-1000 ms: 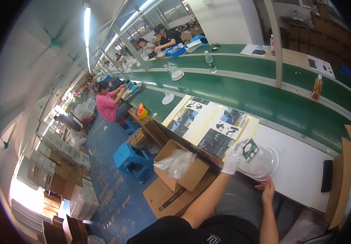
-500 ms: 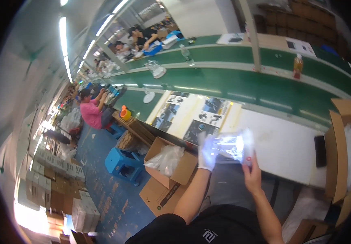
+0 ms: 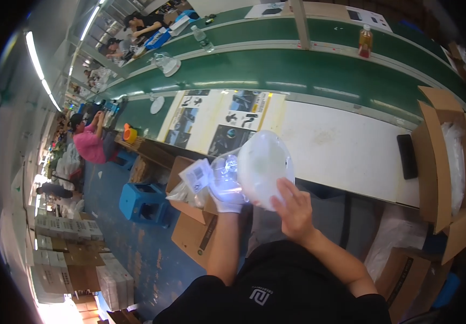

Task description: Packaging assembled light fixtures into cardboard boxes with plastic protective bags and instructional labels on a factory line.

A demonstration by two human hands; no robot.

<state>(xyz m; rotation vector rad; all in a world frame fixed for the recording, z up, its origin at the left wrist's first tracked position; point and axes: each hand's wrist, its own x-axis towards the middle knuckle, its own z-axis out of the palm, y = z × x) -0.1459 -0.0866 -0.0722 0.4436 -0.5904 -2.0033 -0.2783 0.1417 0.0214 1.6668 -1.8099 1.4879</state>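
A lit lamp with a clear, shiny body and a round white base [image 3: 267, 170] is held over the near edge of the bench. It is tilted so that the base's flat underside faces up and to the right. My left hand [image 3: 227, 201], in a white glove, grips the clear part, and bluish-white glare blurs its fingers. Beside that hand a small white slip with a barcode [image 3: 196, 176] sticks out to the left; how it is held I cannot make out. My bare right hand [image 3: 296, 210] is closed on the base's lower right rim, fingers on the underside.
Printed sheets [image 3: 227, 137] and a black phone [image 3: 407, 156] lie on the white bench top [image 3: 341, 140]. An open carton [image 3: 433, 178] stands at the right, another [image 3: 189, 202] below left. On the green belt [image 3: 233, 70] is a clear domed item [image 3: 166, 63]. A blue stool [image 3: 143, 202] and a co-worker [image 3: 89, 143] are left.
The lamp has come nearer and left, and its base has turned to show the underside. The barcode slip is now visible. My view has shifted, so the bench sits higher in the picture.
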